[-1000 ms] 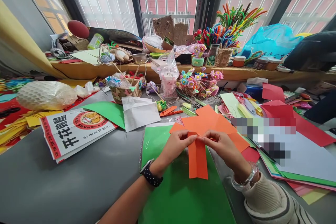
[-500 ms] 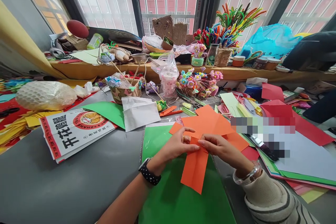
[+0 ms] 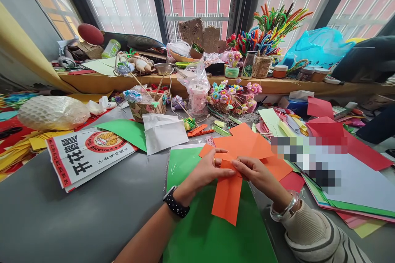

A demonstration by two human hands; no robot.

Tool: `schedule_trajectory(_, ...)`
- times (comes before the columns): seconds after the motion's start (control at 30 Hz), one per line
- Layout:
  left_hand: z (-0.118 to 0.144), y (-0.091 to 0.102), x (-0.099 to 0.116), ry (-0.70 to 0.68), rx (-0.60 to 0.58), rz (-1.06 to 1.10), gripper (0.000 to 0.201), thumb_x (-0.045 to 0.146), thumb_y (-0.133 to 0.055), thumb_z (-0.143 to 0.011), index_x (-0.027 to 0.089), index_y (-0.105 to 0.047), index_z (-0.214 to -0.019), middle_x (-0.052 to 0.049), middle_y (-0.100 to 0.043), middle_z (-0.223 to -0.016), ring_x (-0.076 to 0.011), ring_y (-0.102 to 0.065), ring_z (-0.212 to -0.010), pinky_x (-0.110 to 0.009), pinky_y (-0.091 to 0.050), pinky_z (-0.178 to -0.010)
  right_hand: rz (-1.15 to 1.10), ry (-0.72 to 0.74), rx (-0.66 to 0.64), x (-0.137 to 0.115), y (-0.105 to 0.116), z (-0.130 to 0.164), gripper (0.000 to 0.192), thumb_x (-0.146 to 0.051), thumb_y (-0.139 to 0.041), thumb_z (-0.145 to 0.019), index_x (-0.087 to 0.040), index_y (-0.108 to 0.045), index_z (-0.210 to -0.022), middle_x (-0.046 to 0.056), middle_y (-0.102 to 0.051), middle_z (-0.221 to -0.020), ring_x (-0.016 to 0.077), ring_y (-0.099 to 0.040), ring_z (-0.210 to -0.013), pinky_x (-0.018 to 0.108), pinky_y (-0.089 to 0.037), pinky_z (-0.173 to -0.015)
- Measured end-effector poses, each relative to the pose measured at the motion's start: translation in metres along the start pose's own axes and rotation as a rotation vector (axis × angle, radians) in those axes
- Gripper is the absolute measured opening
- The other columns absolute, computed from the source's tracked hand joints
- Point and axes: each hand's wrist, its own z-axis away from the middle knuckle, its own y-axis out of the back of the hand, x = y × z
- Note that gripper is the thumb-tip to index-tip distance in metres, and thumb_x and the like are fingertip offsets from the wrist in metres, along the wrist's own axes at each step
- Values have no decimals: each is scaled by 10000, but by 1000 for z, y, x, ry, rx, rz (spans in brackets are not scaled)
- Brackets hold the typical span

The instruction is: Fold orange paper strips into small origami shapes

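An orange paper strip (image 3: 226,201), creased along its length, hangs between my hands over a green sheet in a clear sleeve (image 3: 191,238). My left hand (image 3: 212,168) pinches the strip's upper part between thumb and fingers. From the other side my right hand (image 3: 254,172) grips the same strip with thumb and forefinger, close to the left thumb tip. The fingers partly hide the pinched part of the strip. Behind the hands lie larger orange paper pieces (image 3: 247,141), overlapping each other.
A printed paper bag (image 3: 92,154) and a white paper piece (image 3: 166,133) lie to the left. Stacked coloured sheets (image 3: 364,185) spread over the right side. At the back stand a woven basket (image 3: 148,107), a bagged cup (image 3: 198,94) and yarn flowers (image 3: 228,94).
Both hands keep their pinch on the orange strip. My right wrist and its bracelet have shifted slightly left and the strip has moved only a little.
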Motion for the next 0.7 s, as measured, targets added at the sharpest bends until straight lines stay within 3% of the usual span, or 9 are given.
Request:
schedule_trajectory(0.17,-1,-2,1,-62,111,-56,534,279,-658,-576,163,-386,-1021,91,-379,-520,-56,-388,-464,-172,-286,-447,43,31,71,-3,2,0,207,-351,-466,-767,-172,-519,-677,-16,-490,-623,109,-437,-578,205,-339,-514)
schedule_trajectory(0.4,-5,-3,-6,-162,196,-37,476,275,-654,-589,165,-397,-975,40,-501,-623,-91,-505,-547,-195,-371,-497,124,83,183,0,1,1,219,-351,-463,-772,-175,-566,-693,15,-585,-676,137,-513,-630,227,-392,-553)
schedule_trajectory(0.53,-4,-5,-2,-214,203,12,436,264,-651,-605,152,-409,-950,-55,-599,-800,-146,-569,-722,-230,-428,-596,208,94,148,1,-1,0,234,-358,-462,-771,-176,-589,-697,23,-603,-669,139,-520,-602,235,-389,-527)
schedule_trajectory(0.7,-3,-6,-1,-207,238,14,370,233,-641,-617,151,-425,-907,-58,-646,-727,-162,-598,-699,-262,-439,-640,236,119,125,5,-5,-2,226,-325,-449,-787,-174,-613,-759,32,-616,-689,142,-526,-612,244,-390,-524)
